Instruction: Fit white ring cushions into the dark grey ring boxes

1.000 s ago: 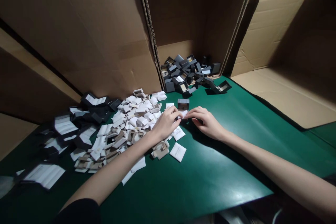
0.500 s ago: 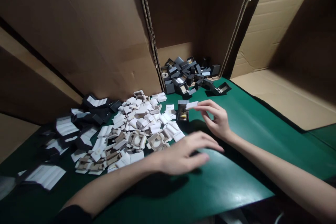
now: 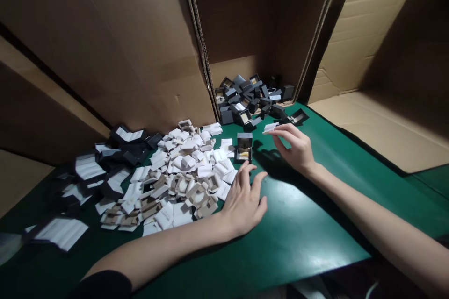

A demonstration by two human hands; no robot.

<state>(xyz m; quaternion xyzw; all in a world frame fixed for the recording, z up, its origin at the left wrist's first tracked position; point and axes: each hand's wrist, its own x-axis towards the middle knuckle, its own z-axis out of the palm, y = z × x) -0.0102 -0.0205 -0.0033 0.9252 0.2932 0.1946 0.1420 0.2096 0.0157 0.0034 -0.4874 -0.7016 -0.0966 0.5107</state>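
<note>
A small dark box (image 3: 244,147) stands open on the green table (image 3: 298,224), with something pale yellow inside. My right hand (image 3: 294,147) hovers just right of it and pinches a small white card (image 3: 270,127) between thumb and fingers. My left hand (image 3: 245,198) lies flat on the table with its fingers stretched out, fingertips just below the box and against the right edge of a heap of white card inserts (image 3: 182,173).
A pile of dark open boxes (image 3: 252,98) lies at the back, spilling from a cardboard carton (image 3: 245,18). More dark boxes with white lining (image 3: 101,168) sit at the left. Cardboard walls (image 3: 105,46) surround the table on the left, back and right.
My left hand left the box, swept down and right, then came back flat beside the white heap. My right hand lifted the white card away from the box, up and right.
</note>
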